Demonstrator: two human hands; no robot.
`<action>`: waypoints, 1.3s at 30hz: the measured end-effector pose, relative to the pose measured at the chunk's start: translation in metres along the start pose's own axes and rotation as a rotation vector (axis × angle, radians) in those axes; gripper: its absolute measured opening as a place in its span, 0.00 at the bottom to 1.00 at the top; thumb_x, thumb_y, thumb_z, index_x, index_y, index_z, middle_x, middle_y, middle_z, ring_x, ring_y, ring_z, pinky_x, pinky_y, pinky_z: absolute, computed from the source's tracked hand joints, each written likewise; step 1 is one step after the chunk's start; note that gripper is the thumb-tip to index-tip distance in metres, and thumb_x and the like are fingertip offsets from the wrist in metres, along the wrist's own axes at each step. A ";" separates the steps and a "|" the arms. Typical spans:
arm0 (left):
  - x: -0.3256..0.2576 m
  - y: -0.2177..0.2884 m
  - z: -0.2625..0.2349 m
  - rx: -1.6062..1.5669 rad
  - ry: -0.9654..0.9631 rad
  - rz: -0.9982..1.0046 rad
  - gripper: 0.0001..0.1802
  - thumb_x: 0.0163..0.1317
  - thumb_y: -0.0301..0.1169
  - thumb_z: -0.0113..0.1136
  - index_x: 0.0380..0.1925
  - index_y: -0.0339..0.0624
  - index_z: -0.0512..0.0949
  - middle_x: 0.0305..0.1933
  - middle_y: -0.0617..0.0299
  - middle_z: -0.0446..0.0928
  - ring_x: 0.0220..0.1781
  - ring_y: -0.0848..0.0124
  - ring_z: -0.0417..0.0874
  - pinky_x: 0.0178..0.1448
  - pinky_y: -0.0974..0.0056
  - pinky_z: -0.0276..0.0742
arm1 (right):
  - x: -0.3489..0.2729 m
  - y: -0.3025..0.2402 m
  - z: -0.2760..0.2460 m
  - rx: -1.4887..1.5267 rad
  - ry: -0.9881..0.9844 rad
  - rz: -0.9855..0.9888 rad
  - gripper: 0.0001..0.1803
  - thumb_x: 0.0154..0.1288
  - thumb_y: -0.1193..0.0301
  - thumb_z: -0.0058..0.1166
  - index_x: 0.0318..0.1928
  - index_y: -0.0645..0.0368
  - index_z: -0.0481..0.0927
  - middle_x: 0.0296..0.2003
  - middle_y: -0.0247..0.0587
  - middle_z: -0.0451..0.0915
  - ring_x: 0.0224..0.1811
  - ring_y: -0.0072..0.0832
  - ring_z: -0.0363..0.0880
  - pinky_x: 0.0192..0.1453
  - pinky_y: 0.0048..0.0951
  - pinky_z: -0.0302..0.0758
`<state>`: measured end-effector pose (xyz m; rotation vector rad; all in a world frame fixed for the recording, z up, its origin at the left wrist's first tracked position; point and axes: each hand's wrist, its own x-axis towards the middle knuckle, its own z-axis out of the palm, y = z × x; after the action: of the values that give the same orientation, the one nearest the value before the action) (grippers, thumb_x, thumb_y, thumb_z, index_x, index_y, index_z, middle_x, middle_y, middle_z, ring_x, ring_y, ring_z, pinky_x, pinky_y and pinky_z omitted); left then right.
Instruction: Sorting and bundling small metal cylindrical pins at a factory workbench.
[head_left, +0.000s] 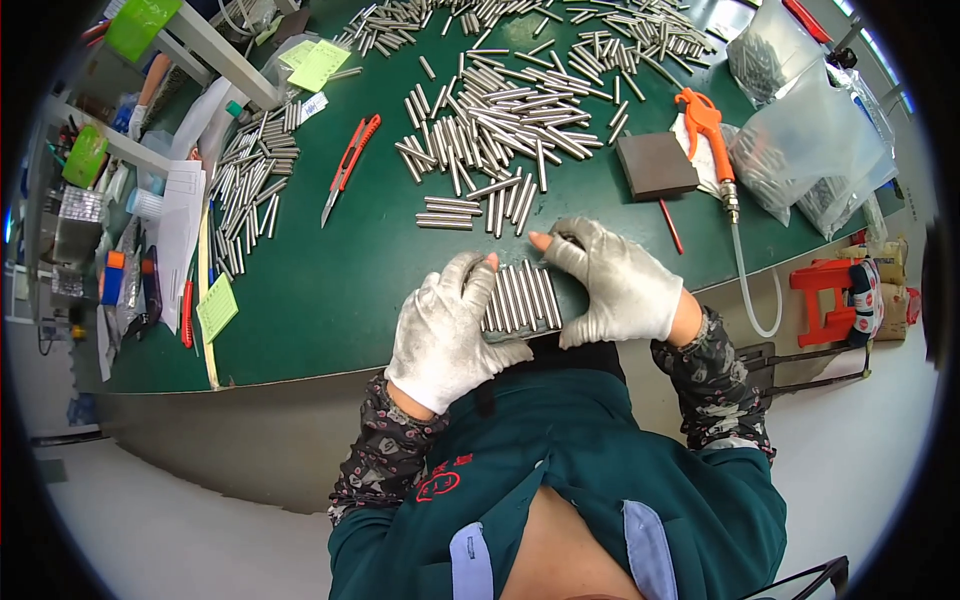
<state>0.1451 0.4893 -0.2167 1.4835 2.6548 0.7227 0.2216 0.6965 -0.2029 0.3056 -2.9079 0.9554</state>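
A side-by-side row of bare metal pins (522, 296) lies near the front edge of the green table, on what looks like a low flat support. My left hand (440, 325), in a whitish glove with bare fingertips, curls round the row's left end, its thumb along the front side. At the right end, my gloved right hand (622, 285) is spread in a C shape, thumb near the front corner and index finger stretched toward the loose pins. Just beyond the row lies a big heap of loose metal pins (505, 110).
An orange air gun (704, 125) with a clear hose lies at right beside a dark block (656, 166) and a red stick (671, 227). Plastic bags of pins (815, 140) stand farther right. Leftward are a red utility knife (350, 165) and another pin pile (250, 175).
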 end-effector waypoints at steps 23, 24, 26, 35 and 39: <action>0.004 -0.012 0.006 -0.098 0.079 -0.036 0.30 0.42 0.39 0.69 0.45 0.36 0.72 0.47 0.49 0.70 0.47 0.53 0.75 0.51 0.57 0.73 | 0.062 0.028 0.019 -0.342 0.155 0.084 0.18 0.52 0.76 0.48 0.45 0.50 0.77 0.34 0.43 0.74 0.39 0.41 0.75 0.42 0.39 0.73; 0.004 -0.012 0.006 -0.098 0.080 -0.038 0.30 0.42 0.39 0.69 0.45 0.36 0.72 0.47 0.49 0.70 0.47 0.53 0.75 0.51 0.57 0.73 | 0.060 0.030 0.017 -0.328 0.176 0.077 0.18 0.52 0.77 0.47 0.45 0.49 0.77 0.34 0.43 0.74 0.39 0.42 0.76 0.41 0.39 0.73; 0.004 -0.012 0.007 -0.112 0.078 -0.046 0.29 0.43 0.39 0.69 0.44 0.36 0.73 0.46 0.50 0.71 0.46 0.53 0.75 0.51 0.57 0.73 | 0.058 0.033 0.018 -0.329 0.181 0.076 0.16 0.54 0.75 0.48 0.44 0.49 0.77 0.33 0.42 0.73 0.38 0.41 0.76 0.40 0.38 0.73; 0.020 -0.024 -0.003 0.056 0.251 -0.075 0.16 0.44 0.32 0.66 0.35 0.41 0.76 0.41 0.56 0.72 0.41 0.58 0.75 0.46 0.58 0.72 | 0.023 0.013 0.005 -0.490 0.145 0.058 0.06 0.54 0.71 0.48 0.33 0.51 0.77 0.30 0.42 0.73 0.35 0.38 0.76 0.34 0.38 0.74; 0.050 -0.018 -0.002 0.142 0.272 -0.103 0.10 0.43 0.33 0.66 0.26 0.42 0.79 0.35 0.57 0.74 0.40 0.59 0.75 0.45 0.58 0.73 | -0.009 0.001 0.008 -0.393 0.130 0.096 0.08 0.53 0.73 0.51 0.36 0.52 0.78 0.29 0.42 0.71 0.34 0.39 0.76 0.35 0.39 0.74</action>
<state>0.1032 0.5209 -0.2115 1.3509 3.0173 0.7948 0.2297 0.6939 -0.2116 0.0762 -2.9214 0.3768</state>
